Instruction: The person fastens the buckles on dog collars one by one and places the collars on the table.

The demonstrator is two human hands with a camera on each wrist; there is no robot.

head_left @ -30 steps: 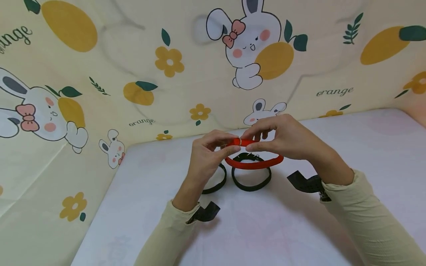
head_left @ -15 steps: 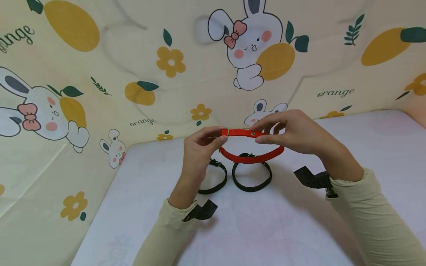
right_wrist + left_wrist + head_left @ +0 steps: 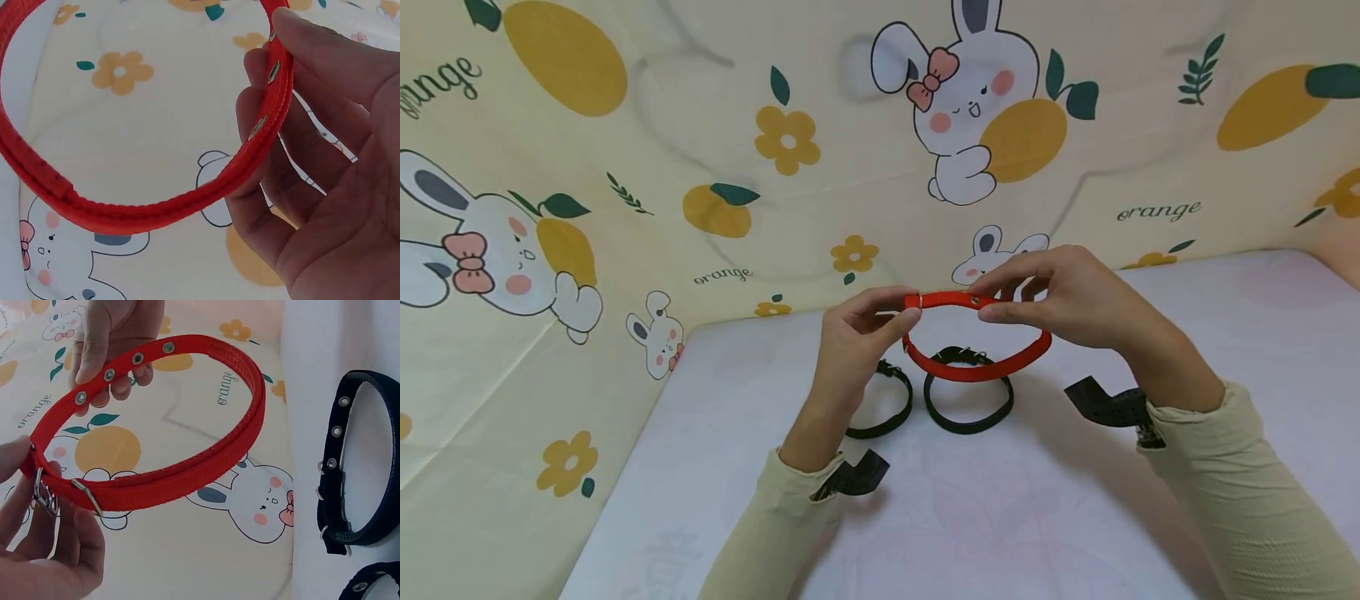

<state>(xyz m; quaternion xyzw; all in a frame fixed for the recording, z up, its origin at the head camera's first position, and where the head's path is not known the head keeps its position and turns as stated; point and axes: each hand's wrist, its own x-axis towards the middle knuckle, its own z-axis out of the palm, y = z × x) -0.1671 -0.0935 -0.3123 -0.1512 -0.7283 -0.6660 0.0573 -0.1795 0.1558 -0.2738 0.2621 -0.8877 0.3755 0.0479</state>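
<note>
Behind the work, a cream cloth backdrop (image 3: pixel 647 142) printed with rabbits, oranges and flowers rises from the far edge of a white tabletop (image 3: pixel 970 508) and wraps round its left side. Both forearms reach in from the near edge in pale beige sleeves (image 3: pixel 1247 492), each with a dark strap at the wrist.

Held up above the tabletop, between the two hands, is a red collar (image 3: pixel 976 333), buckled into a loop that tilts toward the camera. The right hand (image 3: pixel 1067 300) holds the far stretch of the strap, the part with metal eyelets, pinched between thumb and fingertips; the right wrist view shows the thumb lying along the outer face of the strap with the fingers curled behind it. The left hand (image 3: pixel 857 337) pinches the loop at its left end, where the silver buckle (image 3: pixel 45 490) sits; in the left wrist view the thumb and fingers close on the strap just beside that buckle. So each grip is closed on the collar.

Below the red loop, two black collars lie flat on the tabletop, well apart from the fingers: a larger one (image 3: pixel 967 400) almost directly under the red collar, and a smaller one (image 3: pixel 886 408) just to its left, partly hidden by the left wrist.
</note>
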